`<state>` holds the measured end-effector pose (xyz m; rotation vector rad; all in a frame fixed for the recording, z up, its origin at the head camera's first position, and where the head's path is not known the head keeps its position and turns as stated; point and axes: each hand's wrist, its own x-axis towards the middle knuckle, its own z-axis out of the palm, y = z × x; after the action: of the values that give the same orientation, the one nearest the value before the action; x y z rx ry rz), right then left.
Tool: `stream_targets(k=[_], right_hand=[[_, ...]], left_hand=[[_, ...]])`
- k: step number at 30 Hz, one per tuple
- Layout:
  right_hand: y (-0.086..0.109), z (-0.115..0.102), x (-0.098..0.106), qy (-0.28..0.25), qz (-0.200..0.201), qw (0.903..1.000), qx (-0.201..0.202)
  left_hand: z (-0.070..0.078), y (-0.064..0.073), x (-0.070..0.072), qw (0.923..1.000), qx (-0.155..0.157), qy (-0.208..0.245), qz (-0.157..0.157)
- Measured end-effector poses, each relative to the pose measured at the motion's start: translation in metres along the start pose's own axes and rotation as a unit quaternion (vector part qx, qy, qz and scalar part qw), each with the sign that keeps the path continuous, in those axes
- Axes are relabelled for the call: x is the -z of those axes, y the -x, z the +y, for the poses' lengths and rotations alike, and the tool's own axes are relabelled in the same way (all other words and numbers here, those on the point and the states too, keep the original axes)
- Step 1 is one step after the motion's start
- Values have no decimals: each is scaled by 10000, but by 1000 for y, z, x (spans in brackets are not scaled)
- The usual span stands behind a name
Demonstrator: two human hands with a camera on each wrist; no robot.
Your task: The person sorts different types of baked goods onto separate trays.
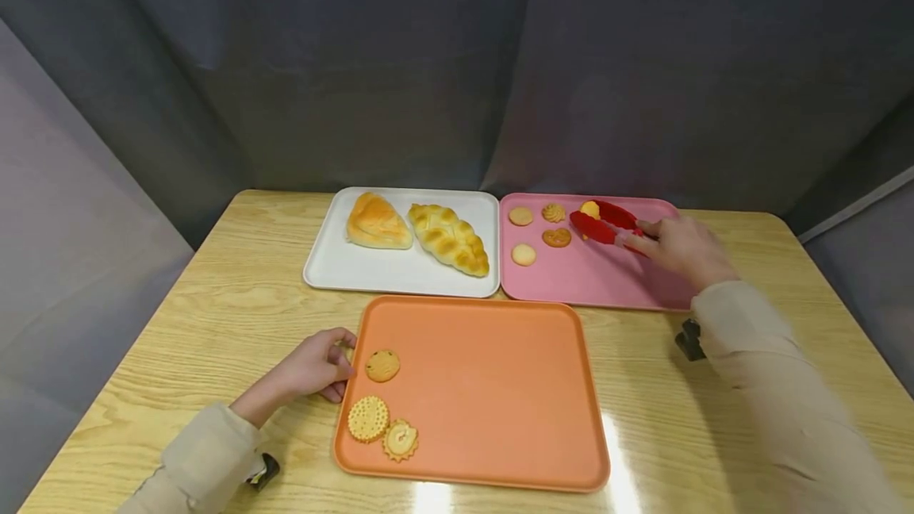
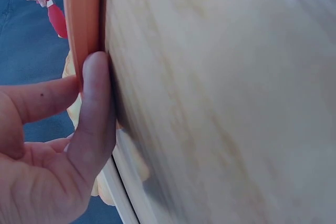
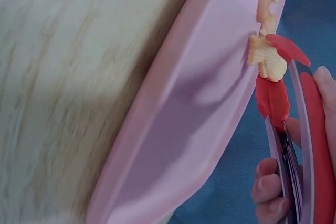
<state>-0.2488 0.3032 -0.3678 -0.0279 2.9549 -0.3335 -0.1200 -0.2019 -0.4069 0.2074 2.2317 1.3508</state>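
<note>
My right hand (image 1: 685, 248) grips red-tipped tongs (image 1: 594, 228) over the pink tray (image 1: 593, 280). Between the tong tips sits a yellow cookie (image 1: 589, 209); the right wrist view has this cookie (image 3: 269, 60) with a tip on either side, though a firm squeeze cannot be confirmed. At the left rim of the orange tray (image 1: 485, 387), my left hand (image 1: 314, 367) pinches the edge, as the left wrist view shows close up. On that tray lie a speckled round cookie (image 1: 382, 366), a dotted round cookie (image 1: 368, 419) and a scalloped one (image 1: 401, 440).
Several other cookies, including a pretzel-shaped one (image 1: 557, 237), lie on the pink tray's left part. Next to it, a white tray (image 1: 324, 272) bears a triangular bread (image 1: 378, 222) and a braided bread (image 1: 450, 240). A dark curtain (image 1: 371, 86) hangs behind the wooden table (image 1: 236, 292).
</note>
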Motion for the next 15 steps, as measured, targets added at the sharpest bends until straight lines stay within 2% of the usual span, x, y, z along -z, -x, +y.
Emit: stream_targets(k=[6,15], right_hand=[[-10,2,-8,-301,-87,9989,-339],[-14,3,-18,-568,96,9958,-717]], left_hand=[[1,0,-1,10000,23,1,23],[1,1,0,10000,31,9,39]])
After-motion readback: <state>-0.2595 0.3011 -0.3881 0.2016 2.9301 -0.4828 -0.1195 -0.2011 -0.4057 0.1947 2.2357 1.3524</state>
